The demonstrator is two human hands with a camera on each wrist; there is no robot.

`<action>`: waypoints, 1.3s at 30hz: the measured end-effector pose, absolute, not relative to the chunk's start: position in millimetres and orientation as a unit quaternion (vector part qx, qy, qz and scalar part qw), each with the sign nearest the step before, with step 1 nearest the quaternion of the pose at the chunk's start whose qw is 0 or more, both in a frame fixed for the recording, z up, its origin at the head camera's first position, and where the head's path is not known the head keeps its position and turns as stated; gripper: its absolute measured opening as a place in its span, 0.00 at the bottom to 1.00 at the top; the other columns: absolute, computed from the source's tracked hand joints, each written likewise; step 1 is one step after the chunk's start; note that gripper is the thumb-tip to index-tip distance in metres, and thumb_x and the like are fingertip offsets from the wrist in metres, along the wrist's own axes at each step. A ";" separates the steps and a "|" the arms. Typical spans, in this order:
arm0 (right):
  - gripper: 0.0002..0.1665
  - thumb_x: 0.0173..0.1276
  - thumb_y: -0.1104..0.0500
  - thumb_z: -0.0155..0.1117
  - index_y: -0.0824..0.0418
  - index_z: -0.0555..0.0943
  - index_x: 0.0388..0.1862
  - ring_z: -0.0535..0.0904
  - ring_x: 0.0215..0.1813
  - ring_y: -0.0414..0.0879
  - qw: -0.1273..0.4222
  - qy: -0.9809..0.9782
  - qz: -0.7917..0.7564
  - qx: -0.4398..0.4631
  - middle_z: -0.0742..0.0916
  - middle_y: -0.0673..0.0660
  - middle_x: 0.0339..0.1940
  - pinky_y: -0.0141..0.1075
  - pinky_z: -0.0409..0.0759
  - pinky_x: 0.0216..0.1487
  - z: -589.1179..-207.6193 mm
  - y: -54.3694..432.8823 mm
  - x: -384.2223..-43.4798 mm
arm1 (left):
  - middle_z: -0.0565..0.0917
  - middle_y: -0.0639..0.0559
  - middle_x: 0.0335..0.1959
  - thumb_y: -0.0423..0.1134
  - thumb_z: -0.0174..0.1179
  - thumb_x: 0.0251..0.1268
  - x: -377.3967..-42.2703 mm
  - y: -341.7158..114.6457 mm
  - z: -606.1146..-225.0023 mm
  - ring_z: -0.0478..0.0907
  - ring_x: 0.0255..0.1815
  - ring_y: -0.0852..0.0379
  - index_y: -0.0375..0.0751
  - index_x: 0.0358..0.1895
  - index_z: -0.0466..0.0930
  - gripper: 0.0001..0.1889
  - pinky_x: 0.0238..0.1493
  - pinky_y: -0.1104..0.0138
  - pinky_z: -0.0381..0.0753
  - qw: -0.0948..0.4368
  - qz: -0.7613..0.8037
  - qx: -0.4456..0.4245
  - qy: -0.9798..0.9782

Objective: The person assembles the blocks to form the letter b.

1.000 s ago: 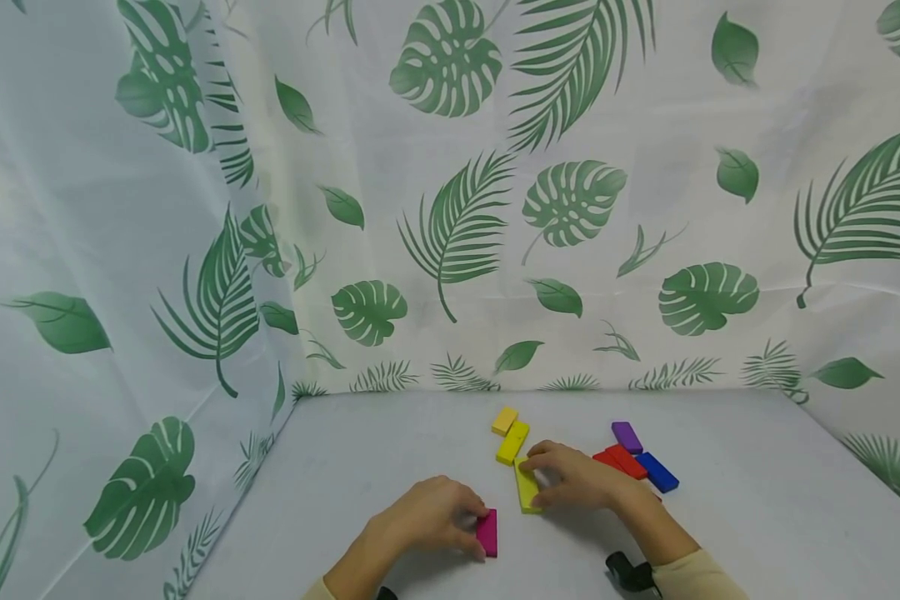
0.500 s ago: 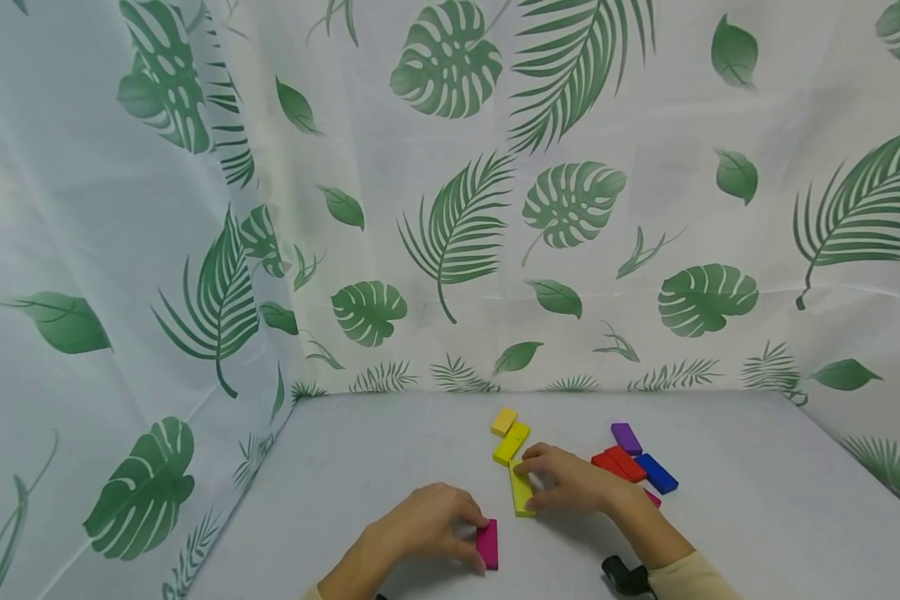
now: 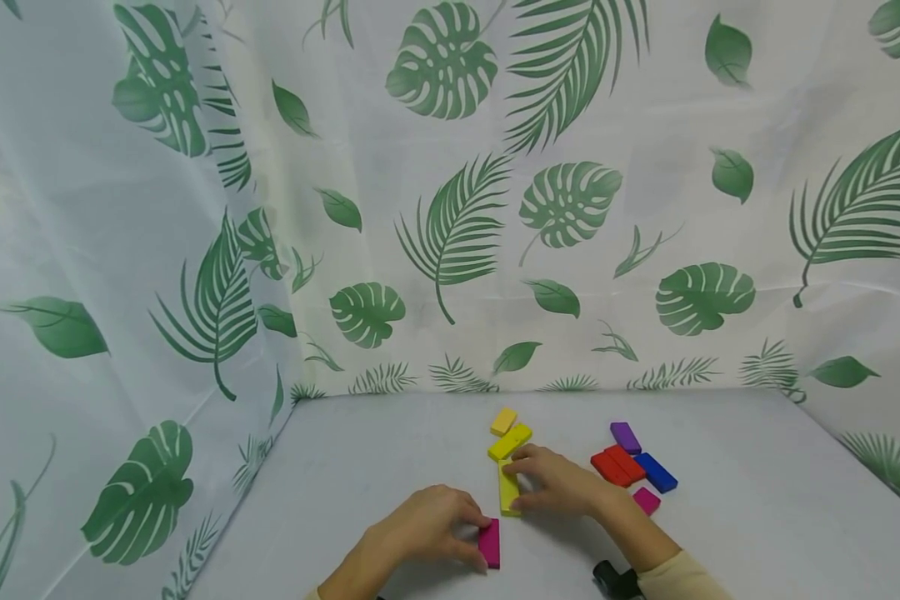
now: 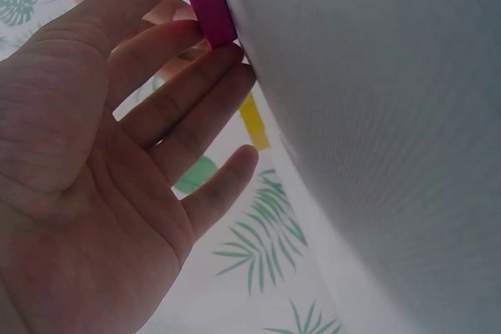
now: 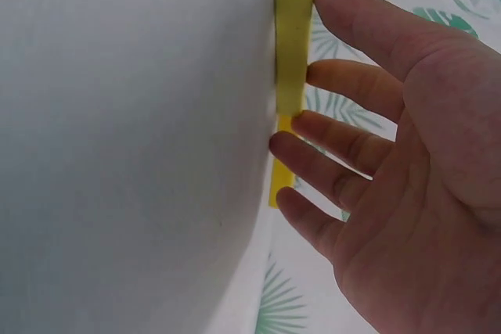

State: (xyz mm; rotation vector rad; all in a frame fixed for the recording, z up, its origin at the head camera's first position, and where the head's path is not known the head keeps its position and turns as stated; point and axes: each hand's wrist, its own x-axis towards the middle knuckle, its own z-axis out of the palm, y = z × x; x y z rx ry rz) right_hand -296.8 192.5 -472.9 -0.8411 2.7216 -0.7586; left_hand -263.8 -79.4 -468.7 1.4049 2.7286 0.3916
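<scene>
Near the front of the table, my left hand (image 3: 433,525) holds a flat magenta block (image 3: 490,543) by its left side, forefinger at the far end and thumb at the near end. In the left wrist view the other fingers spread past this magenta block (image 4: 208,1). To its right and farther back, my right hand (image 3: 558,483) has thumb and forefinger at the two ends of a long yellow block (image 3: 507,490). Its remaining fingers reach beyond the yellow block (image 5: 292,44) in the right wrist view. A second yellow block (image 3: 510,442) lies slanted at the far end of the first.
A small orange-yellow block (image 3: 503,421) lies behind the yellow ones. To the right is a loose group: red blocks (image 3: 618,466), a purple block (image 3: 626,437), a blue block (image 3: 656,472) and another magenta block (image 3: 647,501). Leaf-print cloth (image 3: 450,358) hangs behind the white table (image 3: 360,450).
My right hand has slid the long yellow block to the left, and the slanted yellow block has turned with it. My left hand has drawn the magenta block slightly nearer.
</scene>
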 end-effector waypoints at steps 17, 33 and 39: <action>0.32 0.67 0.44 0.75 0.57 0.84 0.66 0.77 0.67 0.56 0.088 0.918 -0.254 -0.291 0.81 0.59 0.67 0.59 0.76 0.69 -473.4 180.5 -295.8 | 0.89 0.69 0.45 0.64 0.75 0.54 -263.0 -78.6 -470.0 0.81 0.47 0.76 0.57 0.56 0.90 0.28 0.53 0.74 0.79 -0.003 0.116 0.463 0.879; 0.32 0.68 0.44 0.74 0.56 0.83 0.66 0.77 0.67 0.56 0.090 0.917 -0.250 -0.297 0.80 0.60 0.68 0.59 0.76 0.69 -474.8 177.9 -296.2 | 0.89 0.68 0.48 0.65 0.74 0.54 -263.8 -78.4 -470.7 0.82 0.49 0.74 0.56 0.56 0.90 0.28 0.54 0.73 0.80 -0.004 0.113 0.460 0.881; 0.32 0.68 0.44 0.74 0.56 0.83 0.67 0.76 0.69 0.57 0.092 0.918 -0.254 -0.291 0.80 0.60 0.69 0.60 0.75 0.70 -474.1 178.3 -295.2 | 0.88 0.64 0.50 0.67 0.74 0.55 -261.2 -77.5 -469.1 0.82 0.49 0.70 0.59 0.58 0.89 0.29 0.52 0.71 0.82 -0.012 0.100 0.451 0.887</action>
